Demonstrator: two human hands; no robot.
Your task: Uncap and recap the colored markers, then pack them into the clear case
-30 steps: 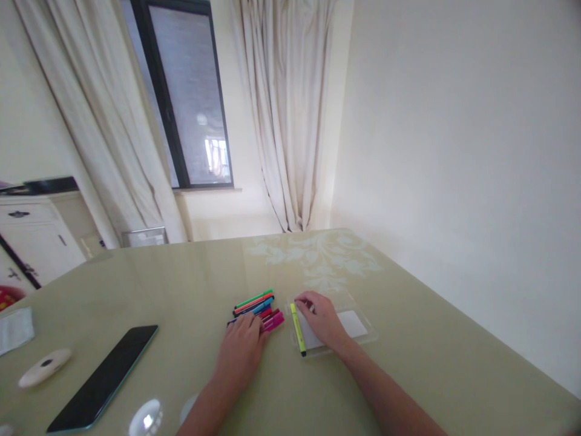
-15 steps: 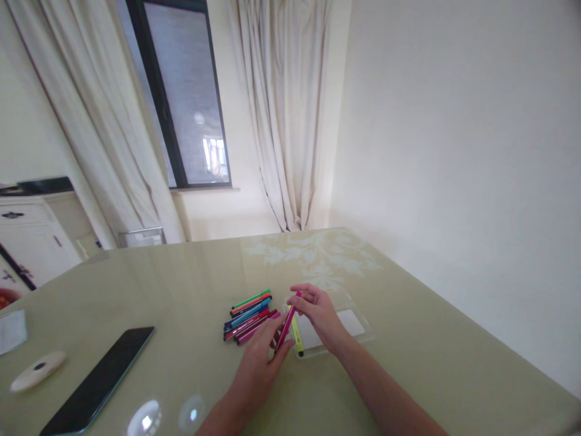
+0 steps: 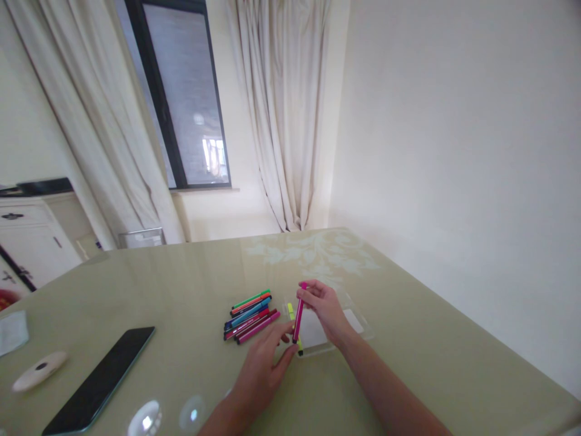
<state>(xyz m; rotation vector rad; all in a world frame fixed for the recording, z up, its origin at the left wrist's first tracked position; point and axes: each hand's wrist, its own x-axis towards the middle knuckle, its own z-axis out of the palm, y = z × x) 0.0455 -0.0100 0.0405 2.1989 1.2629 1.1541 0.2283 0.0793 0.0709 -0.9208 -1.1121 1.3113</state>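
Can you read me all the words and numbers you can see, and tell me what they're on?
There are none that I can read.
Pink marker in the right hand: any print is too small.
Pile of markers: any print is too small and blurred.
Yellow marker: partly hidden, no readable words.
White sheet: no writing shows.
Black phone-like slab: no writing shows.

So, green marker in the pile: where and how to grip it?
I'd pinch the green marker across mid-barrel, coming from above and its far side. It's long, thin and lying flat, so a pinch across its width should suit. It's the outermost marker on the pile's far edge, while the orange marker runs close along its near side.
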